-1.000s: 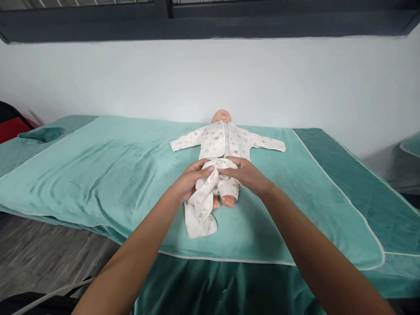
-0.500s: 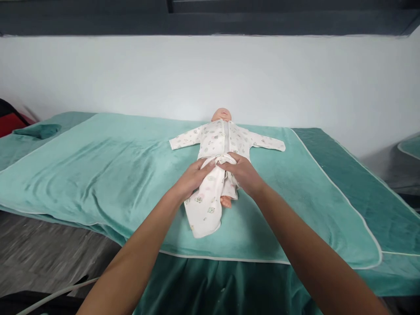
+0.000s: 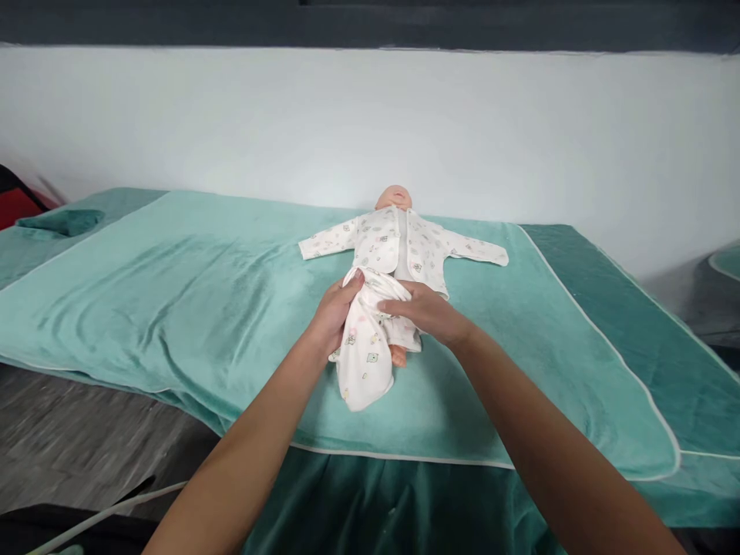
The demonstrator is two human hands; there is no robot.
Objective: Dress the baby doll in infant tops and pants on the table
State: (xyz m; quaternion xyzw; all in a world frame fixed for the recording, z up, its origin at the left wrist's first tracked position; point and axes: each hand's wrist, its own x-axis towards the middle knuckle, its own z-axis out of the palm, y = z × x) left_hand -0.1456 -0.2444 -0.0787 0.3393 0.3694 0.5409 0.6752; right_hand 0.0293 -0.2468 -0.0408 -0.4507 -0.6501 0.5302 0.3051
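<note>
A baby doll (image 3: 395, 196) lies on its back, its head by the wall. It wears a white printed baby top (image 3: 378, 237) with both sleeves spread. Over its lower body are matching white baby pants (image 3: 365, 362), bunched at the waistband. One leg of the pants hangs toward me. A doll's foot (image 3: 398, 355) pokes out of the other leg opening. My left hand (image 3: 337, 310) is closed on the left side of the waistband, thumb on top. Gripping the right side, my right hand (image 3: 425, 308) has its fingers partly hidden by cloth.
A light green blanket (image 3: 173, 285) covers the bed, over a darker green cover (image 3: 641, 301). Behind stands a white wall (image 3: 231, 123). A red and black item (image 3: 17, 202) sits at the far left. A pale cable (image 3: 109, 512) runs at lower left.
The bunched waistband has been pulled wider between my hands, which have moved slightly apart. The hanging pant leg has shifted a little right and up. The front of the top now shows lower down.
</note>
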